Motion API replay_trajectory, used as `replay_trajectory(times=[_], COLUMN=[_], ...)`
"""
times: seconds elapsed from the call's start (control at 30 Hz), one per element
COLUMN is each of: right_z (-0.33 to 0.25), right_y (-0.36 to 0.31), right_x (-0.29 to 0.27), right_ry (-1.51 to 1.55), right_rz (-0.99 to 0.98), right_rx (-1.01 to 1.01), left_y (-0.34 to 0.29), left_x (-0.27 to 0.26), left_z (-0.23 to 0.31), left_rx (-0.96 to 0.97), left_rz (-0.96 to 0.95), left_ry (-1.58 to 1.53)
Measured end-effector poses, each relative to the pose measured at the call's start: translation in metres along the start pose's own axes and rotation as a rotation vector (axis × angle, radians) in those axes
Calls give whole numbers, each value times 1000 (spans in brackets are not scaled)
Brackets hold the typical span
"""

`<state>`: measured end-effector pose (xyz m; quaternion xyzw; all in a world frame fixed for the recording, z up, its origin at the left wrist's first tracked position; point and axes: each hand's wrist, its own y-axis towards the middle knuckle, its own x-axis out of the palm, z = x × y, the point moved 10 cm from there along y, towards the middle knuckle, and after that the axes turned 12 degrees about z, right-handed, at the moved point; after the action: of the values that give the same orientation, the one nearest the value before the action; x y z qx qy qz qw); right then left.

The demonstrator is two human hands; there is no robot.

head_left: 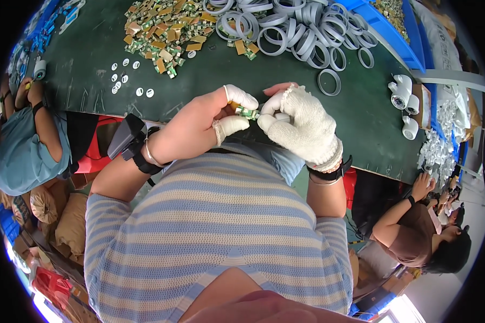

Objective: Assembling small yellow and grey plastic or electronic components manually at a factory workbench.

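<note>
A small green circuit board (247, 113) with a yellow-brown piece at its left end is pinched between the thumb and index finger of my left hand (199, 119). White covers sit on those two fingertips. My right hand (302, 123), in a white knitted glove, is closed, with its thumb and fingertips meeting at the right end of the board. What lies between those fingertips is hidden. Beyond my hands is a heap of similar green boards and brown pieces (164, 32). Several round white stickers (125, 78) are scattered on the green table (199, 75) to the left.
Grey rings (307, 32) are piled at the back, with one loose ring (328, 82) nearer me. White camera housings (401, 91) stand at the right by a blue bin (388, 37). Co-workers sit at both sides, one in a teal top (27, 145), one in brown (407, 237).
</note>
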<state>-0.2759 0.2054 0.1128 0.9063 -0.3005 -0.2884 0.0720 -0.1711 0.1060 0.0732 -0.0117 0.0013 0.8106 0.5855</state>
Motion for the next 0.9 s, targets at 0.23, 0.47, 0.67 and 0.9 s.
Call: replay_trajectory(times=[0.23, 0.47, 0.67, 0.9], right_z=[0, 4, -2, -2], right_y=[1, -2, -2, 0], right_x=[6, 5, 4, 8], right_ry=[21, 140, 129, 133], right_rz=[-101, -50, -89, -127], right_rx=[15, 28, -1, -35], left_y=[-1, -2, -5, -9], left_x=[3, 6, 10, 9], left_z=[8, -26, -23, -21], left_rx=[-29, -281, -349, -326], left_rz=[-19, -37, -3, -33], left_ry=[83, -200, -355, -215])
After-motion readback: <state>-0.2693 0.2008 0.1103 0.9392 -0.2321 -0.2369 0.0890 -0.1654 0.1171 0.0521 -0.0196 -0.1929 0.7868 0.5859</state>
